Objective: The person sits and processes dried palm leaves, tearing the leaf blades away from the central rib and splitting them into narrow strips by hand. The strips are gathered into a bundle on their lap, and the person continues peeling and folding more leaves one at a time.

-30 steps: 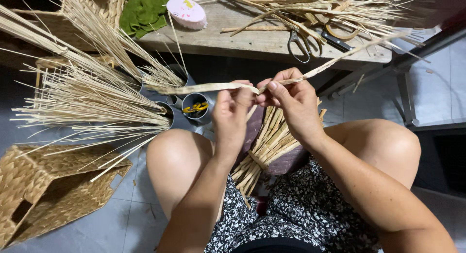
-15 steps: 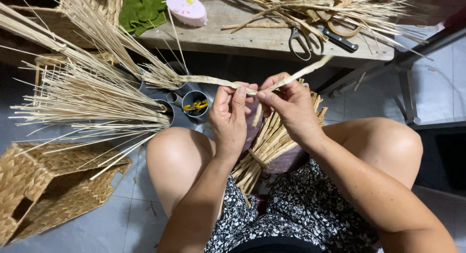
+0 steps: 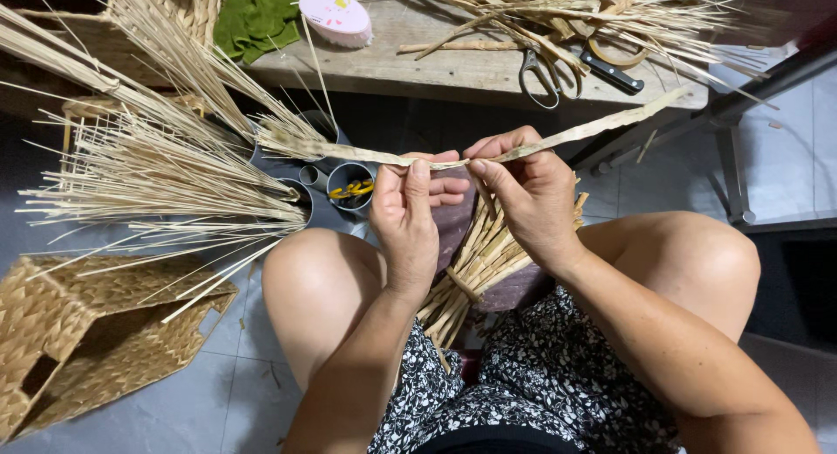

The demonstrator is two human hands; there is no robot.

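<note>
I see both hands pinched shut on one long flat pale dried-leaf strip, held level just this side of the worn wooden counter. The left hand grips it thumb-up; the right hand nips it right beside. I'd judge the best handling is short, close pinches and even tension. A tied bundle of tan straw stalks rests between the knees, below the strip.

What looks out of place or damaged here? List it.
Nothing looks damaged. The left hand and right hand pinch a flat dried straw strip above a tied straw bundle between the knees. Loose straw sprawls over the wooden bench, partly covering the scissors, and the woven basket lies tipped on the floor.
</note>
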